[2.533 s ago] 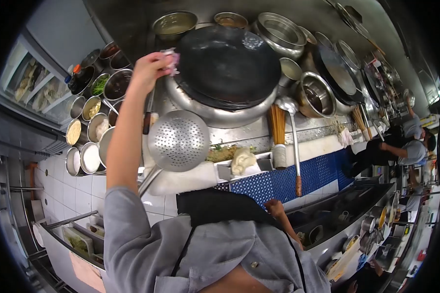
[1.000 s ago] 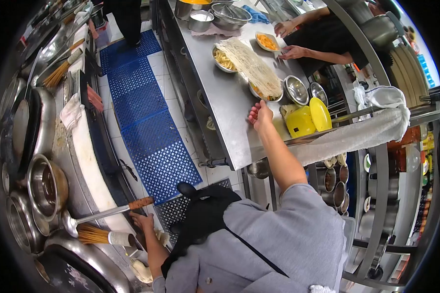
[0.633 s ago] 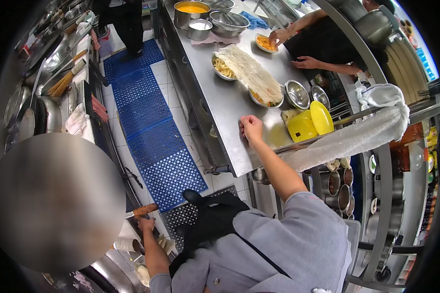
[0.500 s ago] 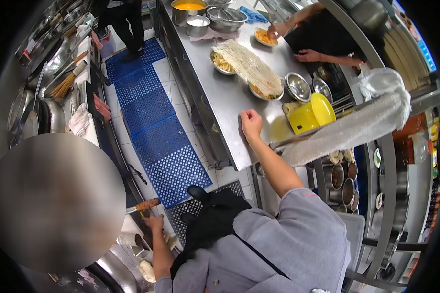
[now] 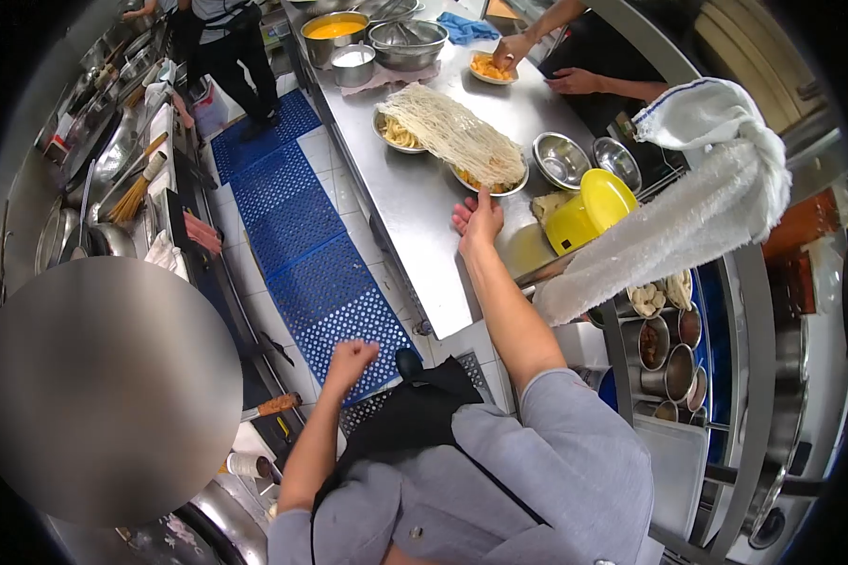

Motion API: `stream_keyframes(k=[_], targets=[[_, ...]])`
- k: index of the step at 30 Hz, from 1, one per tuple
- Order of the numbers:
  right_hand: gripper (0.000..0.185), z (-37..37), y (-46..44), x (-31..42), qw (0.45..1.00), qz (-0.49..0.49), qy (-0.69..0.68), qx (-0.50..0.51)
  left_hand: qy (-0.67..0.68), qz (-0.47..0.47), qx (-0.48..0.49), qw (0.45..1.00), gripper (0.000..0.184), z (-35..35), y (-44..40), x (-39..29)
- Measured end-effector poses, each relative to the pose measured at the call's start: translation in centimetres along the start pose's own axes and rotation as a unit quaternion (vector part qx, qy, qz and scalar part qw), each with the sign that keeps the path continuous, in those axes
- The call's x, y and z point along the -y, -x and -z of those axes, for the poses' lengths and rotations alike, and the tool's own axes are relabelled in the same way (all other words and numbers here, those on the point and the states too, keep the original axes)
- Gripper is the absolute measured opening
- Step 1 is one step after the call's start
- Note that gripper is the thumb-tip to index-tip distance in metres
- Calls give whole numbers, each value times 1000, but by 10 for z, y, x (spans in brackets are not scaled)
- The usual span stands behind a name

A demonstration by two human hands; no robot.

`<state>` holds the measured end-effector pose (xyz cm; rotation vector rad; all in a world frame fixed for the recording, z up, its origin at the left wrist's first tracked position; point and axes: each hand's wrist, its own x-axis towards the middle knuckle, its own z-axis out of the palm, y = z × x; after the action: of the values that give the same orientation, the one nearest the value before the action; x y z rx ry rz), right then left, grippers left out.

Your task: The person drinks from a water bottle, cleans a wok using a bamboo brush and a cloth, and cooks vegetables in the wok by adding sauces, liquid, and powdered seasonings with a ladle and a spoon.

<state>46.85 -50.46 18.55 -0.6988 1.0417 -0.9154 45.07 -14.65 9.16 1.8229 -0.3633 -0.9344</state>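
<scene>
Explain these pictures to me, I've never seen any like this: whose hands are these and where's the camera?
There's no machine: these are a person's bare hands, seen from a camera worn on the head. The right hand is open beside a filled bowl on a steel table; I can't tell whether they touch. The left hand is curled above a blue floor mat, nothing visible in it. A pale textured sheet lies across the filled bowl and a second bowl. Also on the table: a yellow container and a pot of orange liquid. Another person's hand is at an orange-filled dish.
</scene>
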Motion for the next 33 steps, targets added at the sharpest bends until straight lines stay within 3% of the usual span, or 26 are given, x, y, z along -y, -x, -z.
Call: stream_keyframes(k=[6, 9, 12, 13, 16, 22, 23, 26, 27, 30, 33], targets=[[37, -2, -8, 8, 999, -6, -31, -15, 49, -123, -43, 990, 23, 18, -109, -142], [29, 2, -8, 8, 999, 8, -32, 2, 35, -180, -111, 977, 33, 24, -166, -225], [22, 5, -6, 11, 999, 15, -42, 11, -7, -238, -170, 956, 50, 36, -255, -267], [21, 6, -6, 11, 999, 14, -44, 13, -96, -260, -201, 940, 58, 43, -277, -280], [17, 9, -5, 10, 999, 6, -37, 21, -201, -206, -237, 928, 65, 45, -326, -315], [12, 20, -10, 11, 999, -5, -30, 34, -316, -182, -189, 912, 68, 38, -384, -342], [11, 22, -12, 9, 999, 3, -33, 30, -300, -161, -109, 934, 63, 41, -387, -349], [10, 27, -16, 7, 998, 11, -47, 40, -245, -177, -81, 950, 61, 42, -402, -340], [9, 28, -17, 7, 998, 14, -52, 44, -242, -198, -115, 943, 61, 41, -403, -338], [9, 27, -17, 6, 997, 30, -58, 46, -182, -228, -110, 950, 49, 47, -400, -337], [9, 27, -11, 10, 997, 31, -62, 37, -111, -182, -53, 975, 32, 58, -383, -347]])
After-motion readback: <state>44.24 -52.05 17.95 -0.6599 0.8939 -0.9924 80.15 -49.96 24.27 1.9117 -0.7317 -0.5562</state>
